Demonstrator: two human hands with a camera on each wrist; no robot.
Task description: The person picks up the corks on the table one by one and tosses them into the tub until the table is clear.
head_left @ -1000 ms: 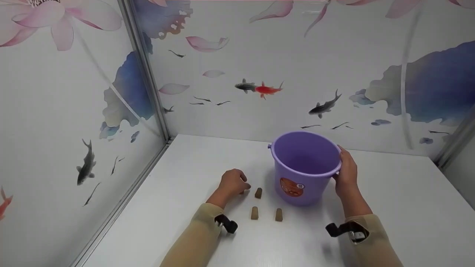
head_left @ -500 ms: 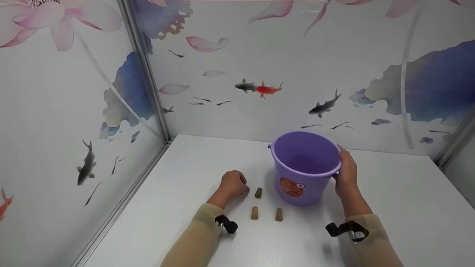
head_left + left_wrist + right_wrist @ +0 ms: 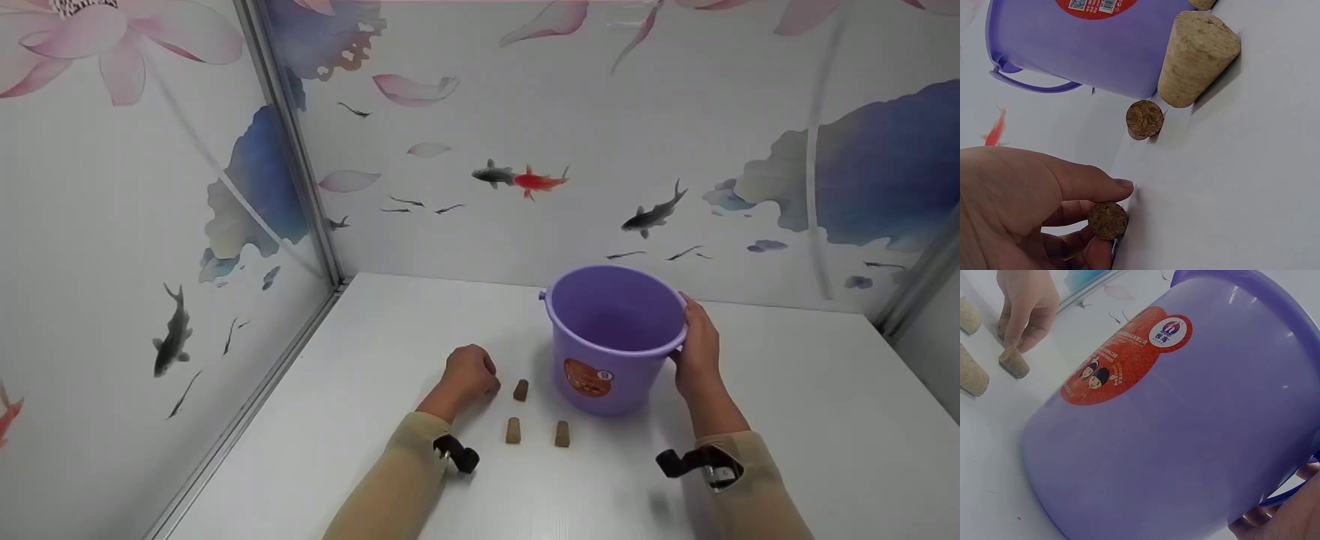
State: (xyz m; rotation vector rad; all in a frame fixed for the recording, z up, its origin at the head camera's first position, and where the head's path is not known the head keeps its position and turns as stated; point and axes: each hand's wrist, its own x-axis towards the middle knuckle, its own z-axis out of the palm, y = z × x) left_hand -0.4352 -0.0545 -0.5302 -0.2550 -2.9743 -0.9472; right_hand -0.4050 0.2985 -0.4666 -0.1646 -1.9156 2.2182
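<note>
While your R hand [image 3: 697,349] grips bucket [image 3: 634,379] at rim, your L hand [image 3: 469,373] has drawn in vs. 1s ago: pinching 1 cork [image 3: 1108,221], approx. table [image 3: 810,420] lvl, beside 3 other corks [image 3: 513,430]; hold seems set.

The head view looks forward and down over the worktop [image 3: 315,420]; the tilted wrist views sit close in, left facing the cork stoppers [image 3: 1199,59], right the purple bucket [image 3: 1145,433]; both share these.
</note>
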